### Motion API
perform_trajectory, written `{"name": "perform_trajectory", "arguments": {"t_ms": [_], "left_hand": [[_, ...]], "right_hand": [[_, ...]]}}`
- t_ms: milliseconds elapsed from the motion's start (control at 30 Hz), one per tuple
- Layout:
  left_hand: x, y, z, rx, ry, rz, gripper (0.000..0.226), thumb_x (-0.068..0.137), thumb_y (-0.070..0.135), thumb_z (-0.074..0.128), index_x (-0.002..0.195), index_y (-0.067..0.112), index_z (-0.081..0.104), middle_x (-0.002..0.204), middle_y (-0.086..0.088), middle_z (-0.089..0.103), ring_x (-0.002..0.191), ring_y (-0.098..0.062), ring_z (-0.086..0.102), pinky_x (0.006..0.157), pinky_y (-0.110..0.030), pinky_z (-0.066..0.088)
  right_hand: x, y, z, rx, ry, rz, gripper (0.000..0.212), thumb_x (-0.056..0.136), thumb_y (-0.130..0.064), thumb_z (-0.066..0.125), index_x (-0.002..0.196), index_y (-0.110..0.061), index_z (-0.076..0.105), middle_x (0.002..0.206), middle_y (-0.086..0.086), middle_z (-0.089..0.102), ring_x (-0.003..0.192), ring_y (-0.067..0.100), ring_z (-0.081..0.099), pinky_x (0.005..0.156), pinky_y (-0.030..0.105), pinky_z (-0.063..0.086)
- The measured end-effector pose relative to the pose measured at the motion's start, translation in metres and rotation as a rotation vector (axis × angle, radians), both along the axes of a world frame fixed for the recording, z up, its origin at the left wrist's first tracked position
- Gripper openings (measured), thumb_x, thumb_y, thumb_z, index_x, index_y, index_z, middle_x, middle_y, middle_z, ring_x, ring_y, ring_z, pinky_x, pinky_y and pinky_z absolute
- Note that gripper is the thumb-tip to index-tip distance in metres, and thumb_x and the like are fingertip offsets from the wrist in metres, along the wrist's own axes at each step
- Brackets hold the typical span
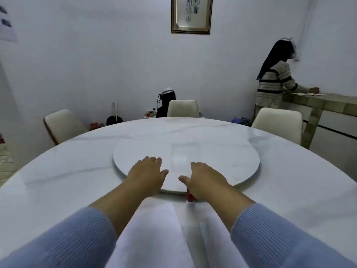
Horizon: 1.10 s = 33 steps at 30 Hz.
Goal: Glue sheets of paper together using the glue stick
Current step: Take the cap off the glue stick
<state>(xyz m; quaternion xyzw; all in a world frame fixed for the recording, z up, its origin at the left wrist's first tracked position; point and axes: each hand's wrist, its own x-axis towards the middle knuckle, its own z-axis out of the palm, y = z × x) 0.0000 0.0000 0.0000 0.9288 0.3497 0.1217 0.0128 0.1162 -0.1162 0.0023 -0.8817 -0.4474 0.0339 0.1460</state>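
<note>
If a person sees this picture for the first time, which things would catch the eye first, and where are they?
Probably the two bare hands, left hand and right hand, lying flat and empty on the near edge of the round turntable at the table's middle. Next, a small red object, perhaps the glue stick, peeks out under the right wrist, with white paper sheets between the forearms.

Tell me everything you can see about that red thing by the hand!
Only a small bit of the red thing shows. It is bright red and rounded, probably the glue stick, but too little shows to be sure. It sits on the table just at the near edge of the round turntable, at the far end of the white paper. The right hand lies over it and hides the rest, so its pose and cap cannot be seen.
</note>
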Motion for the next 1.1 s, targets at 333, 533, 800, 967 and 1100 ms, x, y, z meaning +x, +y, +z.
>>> {"name": "perform_trajectory", "arguments": {"t_ms": [333,533,800,967,1100], "left_hand": [[-0.035,-0.048,-0.065,-0.107,-0.039,-0.024,0.049,0.098,0.039,0.032,0.139,0.011,0.036,0.142,-0.006,0.043,0.13,-0.021,0.037,0.102,-0.033,0.032],[-0.023,-0.068,-0.073,-0.518,-0.413,-0.043,0.058,0.091,0.04,0.051,0.144,0.023,0.033,0.152,0.004,0.034,0.139,-0.014,0.03,0.1,-0.022,0.027],[-0.017,-0.091,-0.081,-0.462,-0.877,-0.099,0.012,0.087,0.031,0.061,0.098,0.033,0.067,0.09,0.013,0.062,0.088,-0.004,0.057,0.072,-0.017,0.042],[-0.026,-0.092,-0.074,-0.841,-0.785,-0.199,0.017,0.092,0.029,0.054,0.098,0.03,0.07,0.079,0.011,0.069,0.08,-0.009,0.064,0.072,-0.019,0.048],[-0.03,-0.095,-0.076,-1.13,-0.778,-0.249,0.028,0.097,0.03,0.044,0.102,0.022,0.07,0.069,0.008,0.069,0.066,-0.006,0.062,0.071,-0.021,0.049]], "right_hand": [[-0.018,-0.004,-0.056,0.348,0.013,-0.041,0.027,0.099,-0.024,0.043,0.123,-0.013,0.049,0.118,0.008,0.058,0.093,0.025,0.053,0.07,0.032,0.036],[-0.025,-0.016,-0.059,0.597,0.199,-0.09,0.022,0.094,-0.025,0.05,0.115,-0.017,0.055,0.108,0.003,0.063,0.087,0.019,0.055,0.072,0.032,0.044],[-0.039,-0.047,-0.064,1.161,0.696,0.224,0.015,0.081,-0.019,0.074,0.093,-0.023,0.067,0.073,-0.005,0.069,0.071,0.011,0.068,0.067,0.022,0.057],[-0.02,-0.057,-0.058,1.004,0.949,0.283,0.016,0.08,-0.031,0.071,0.092,-0.021,0.072,0.073,-0.013,0.07,0.073,0.001,0.064,0.07,0.019,0.052],[-0.017,-0.062,-0.059,0.915,1.023,0.299,0.021,0.089,-0.026,0.06,0.106,-0.025,0.072,0.087,-0.009,0.072,0.086,0.005,0.063,0.093,0.032,0.046]]}}
